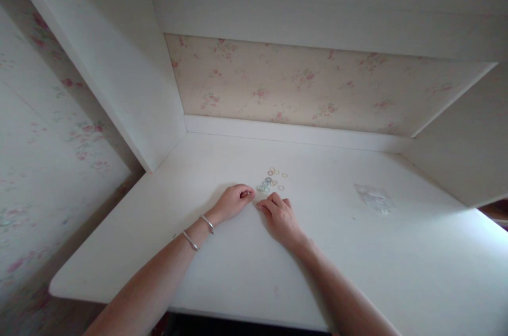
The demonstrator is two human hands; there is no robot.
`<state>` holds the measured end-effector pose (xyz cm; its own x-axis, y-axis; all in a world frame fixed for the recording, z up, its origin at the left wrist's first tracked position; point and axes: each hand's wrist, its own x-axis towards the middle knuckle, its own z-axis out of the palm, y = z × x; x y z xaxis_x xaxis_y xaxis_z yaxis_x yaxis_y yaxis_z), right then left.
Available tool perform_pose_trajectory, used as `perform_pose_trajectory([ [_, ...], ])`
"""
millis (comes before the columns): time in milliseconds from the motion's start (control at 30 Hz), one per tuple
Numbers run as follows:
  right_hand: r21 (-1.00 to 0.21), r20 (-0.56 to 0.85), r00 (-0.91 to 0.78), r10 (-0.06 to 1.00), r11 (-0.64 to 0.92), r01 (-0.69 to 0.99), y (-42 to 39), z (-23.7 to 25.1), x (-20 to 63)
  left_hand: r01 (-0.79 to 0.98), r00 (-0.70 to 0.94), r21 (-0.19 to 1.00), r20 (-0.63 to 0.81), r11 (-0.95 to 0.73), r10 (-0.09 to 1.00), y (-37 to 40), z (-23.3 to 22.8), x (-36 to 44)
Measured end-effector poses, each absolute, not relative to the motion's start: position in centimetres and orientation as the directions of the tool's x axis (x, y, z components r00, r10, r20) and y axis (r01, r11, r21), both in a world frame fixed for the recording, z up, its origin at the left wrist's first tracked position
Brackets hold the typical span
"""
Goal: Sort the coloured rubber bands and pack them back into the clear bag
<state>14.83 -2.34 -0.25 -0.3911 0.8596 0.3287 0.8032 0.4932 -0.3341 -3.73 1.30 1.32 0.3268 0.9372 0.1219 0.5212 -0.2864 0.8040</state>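
Note:
On the white desk a loose cluster of small thin rings (268, 181) lies just beyond my hands, some greenish and grey, others yellowish; they look like little elastic bands. My left hand (235, 200) is closed at the cluster's near left side, thumb pressed against the curled fingers. Whatever it pinches is hidden or too small to make out. Close by on the right, my right hand (278, 214) has thumb and index finger pinched together, with a tiny pale bit at the fingertips that I cannot name. The two hands are slightly apart.
A clear plastic bag (374, 198) lies flat on the white desk (238, 272) to the right. White side panels (119, 61) and an overhead shelf (317, 18) enclose the back. The desk's rounded left corner (53, 289) and front edge are visible.

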Motion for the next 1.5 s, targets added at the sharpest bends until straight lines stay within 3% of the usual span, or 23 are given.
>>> perform_pose_trajectory([
  [200, -0.361, 0.302, -0.357, 0.884, 0.452, 0.816, -2.3, -0.1, 15.2, 0.520, 0.321, 0.803, 0.131, -0.290, 0.938, 1.4, 1.0, -3.7],
  [433, -0.321, 0.224, -0.072, 0.972, 0.143, 0.936, -0.9, 0.3, 18.6, 0.532, 0.322, 0.795, 0.128, -0.291, 0.938, 1.4, 0.8, -3.8],
  [567, -0.277, 0.172, -0.039, 0.984, 0.086, 0.957, -0.6, 0.4, 19.4, 0.537, 0.322, 0.794, 0.121, -0.287, 0.939, 1.4, 0.9, -3.7],
  [767, -0.332, 0.164, -0.069, 0.984, 0.120, 0.936, -0.5, 0.2, 19.4, 0.533, 0.323, 0.793, 0.131, -0.294, 0.937, 1.5, 0.9, -3.7],
  [933, -0.305, 0.195, -0.127, 0.972, 0.184, 0.934, -0.5, -0.1, 19.3, 0.519, 0.335, 0.799, 0.136, -0.302, 0.933, 1.4, 0.8, -3.8],
  [1233, -0.439, 0.368, -0.314, 0.875, 0.461, 0.771, -1.9, -0.3, 16.4, 0.523, 0.342, 0.794, 0.137, -0.310, 0.930, 1.4, 0.8, -3.8],
  [1500, -0.459, 0.326, -0.378, 0.866, 0.495, 0.738, -2.1, -0.3, 15.3, 0.528, 0.350, 0.788, 0.136, -0.315, 0.927, 1.5, 0.8, -3.8],
])
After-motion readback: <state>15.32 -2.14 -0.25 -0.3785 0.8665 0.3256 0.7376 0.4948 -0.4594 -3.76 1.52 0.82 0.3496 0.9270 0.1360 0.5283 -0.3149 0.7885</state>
